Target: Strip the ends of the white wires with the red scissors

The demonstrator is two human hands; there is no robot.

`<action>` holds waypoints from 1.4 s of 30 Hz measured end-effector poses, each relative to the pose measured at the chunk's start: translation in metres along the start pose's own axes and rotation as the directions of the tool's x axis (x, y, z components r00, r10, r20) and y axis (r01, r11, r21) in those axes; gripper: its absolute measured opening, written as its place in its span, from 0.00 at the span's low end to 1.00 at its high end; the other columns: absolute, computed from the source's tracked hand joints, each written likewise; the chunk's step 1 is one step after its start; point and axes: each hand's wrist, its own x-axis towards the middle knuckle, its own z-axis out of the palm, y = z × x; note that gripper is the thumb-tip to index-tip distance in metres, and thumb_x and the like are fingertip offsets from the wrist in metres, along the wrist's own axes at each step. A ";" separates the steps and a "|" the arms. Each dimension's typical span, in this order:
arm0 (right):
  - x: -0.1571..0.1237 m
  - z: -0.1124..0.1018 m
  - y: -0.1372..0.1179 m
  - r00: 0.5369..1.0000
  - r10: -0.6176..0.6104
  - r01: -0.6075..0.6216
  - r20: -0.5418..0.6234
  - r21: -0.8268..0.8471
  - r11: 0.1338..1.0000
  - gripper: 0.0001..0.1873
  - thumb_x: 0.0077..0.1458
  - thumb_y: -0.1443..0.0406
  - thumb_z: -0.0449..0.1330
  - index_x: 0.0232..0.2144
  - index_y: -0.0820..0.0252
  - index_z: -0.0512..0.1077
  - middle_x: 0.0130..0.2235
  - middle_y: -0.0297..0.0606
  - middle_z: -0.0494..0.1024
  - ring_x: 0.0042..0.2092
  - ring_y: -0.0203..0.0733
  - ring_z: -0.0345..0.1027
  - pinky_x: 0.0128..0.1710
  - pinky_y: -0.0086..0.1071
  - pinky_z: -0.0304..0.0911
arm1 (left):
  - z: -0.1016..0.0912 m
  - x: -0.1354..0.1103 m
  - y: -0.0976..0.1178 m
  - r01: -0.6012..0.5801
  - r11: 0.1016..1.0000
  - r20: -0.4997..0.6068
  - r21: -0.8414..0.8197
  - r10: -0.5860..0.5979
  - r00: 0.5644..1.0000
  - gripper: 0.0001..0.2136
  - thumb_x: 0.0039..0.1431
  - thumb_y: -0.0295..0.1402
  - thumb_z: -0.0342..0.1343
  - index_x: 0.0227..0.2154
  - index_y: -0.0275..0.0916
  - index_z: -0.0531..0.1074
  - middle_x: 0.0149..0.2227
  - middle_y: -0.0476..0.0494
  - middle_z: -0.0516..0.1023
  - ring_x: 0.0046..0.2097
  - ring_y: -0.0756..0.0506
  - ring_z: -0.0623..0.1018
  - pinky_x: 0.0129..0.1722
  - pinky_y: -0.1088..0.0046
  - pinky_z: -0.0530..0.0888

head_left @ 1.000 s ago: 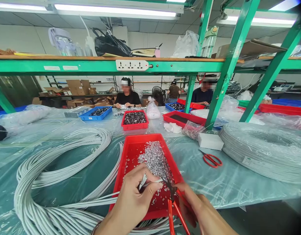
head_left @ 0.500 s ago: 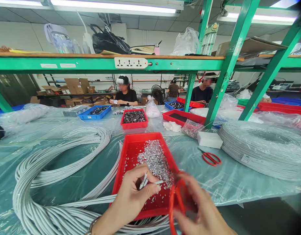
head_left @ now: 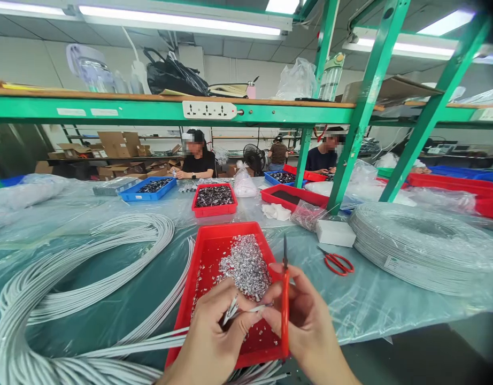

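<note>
My left hand (head_left: pixel 214 326) is closed around several white cables (head_left: pixel 158 339), whose cut ends poke out between thumb and fingers. One cable end reaches across toward my right hand (head_left: pixel 306 315). That hand has red-handled scissors (head_left: pixel 285 305) hooked in it, dark blades pointing up and away. Its thumb and forefinger meet at the cable end, close to the left thumb. Beneath both hands lies a red tray (head_left: pixel 206 231) with a heap of small shiny metal bits (head_left: pixel 246 264). Long loops of the white cable (head_left: pixel 22 299) spread out on the left.
A second pair of red-handled scissors (head_left: pixel 338 263) lies to the right, near a white box (head_left: pixel 335 233) and a large wrapped cable coil (head_left: pixel 410 262). Farther back are a red tray of dark parts (head_left: pixel 215 208) and a blue tray (head_left: pixel 148 195). Green shelf posts (head_left: pixel 367 107) rise at right.
The scissors, blurred and low before, have swung upright in my right hand. My right thumb and forefinger have come in to the cable end at my left hand.
</note>
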 end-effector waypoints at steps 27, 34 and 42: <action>0.013 -0.017 -0.005 0.998 0.014 -0.027 -0.067 -0.190 0.981 0.25 0.42 0.60 0.67 0.44 0.54 0.64 0.23 0.27 0.68 0.23 0.31 0.60 0.23 0.23 0.58 | 0.004 0.010 -0.003 0.196 0.980 0.305 -0.037 -0.175 0.936 0.08 0.57 0.33 0.51 0.27 0.38 0.72 0.27 0.48 0.73 0.31 0.49 0.70 0.32 0.77 0.64; -0.008 -0.041 -0.001 0.991 -0.059 0.114 0.117 -0.543 0.832 0.32 0.50 0.47 0.54 0.55 0.51 0.56 0.38 0.41 0.70 0.39 0.45 0.66 0.41 0.37 0.64 | -0.001 0.010 -0.003 0.262 0.962 0.076 -0.082 -0.256 0.964 0.06 0.52 0.33 0.54 0.23 0.38 0.68 0.22 0.52 0.66 0.25 0.51 0.63 0.26 0.78 0.60; -0.023 -0.042 -0.016 0.975 0.124 0.111 0.184 -0.889 0.445 0.39 0.36 0.61 0.66 0.53 0.52 0.61 0.40 0.44 0.74 0.39 0.54 0.69 0.39 0.43 0.67 | 0.001 0.010 -0.003 0.225 0.972 0.014 -0.069 -0.224 0.974 0.08 0.52 0.34 0.54 0.21 0.37 0.66 0.23 0.51 0.67 0.26 0.51 0.64 0.27 0.77 0.61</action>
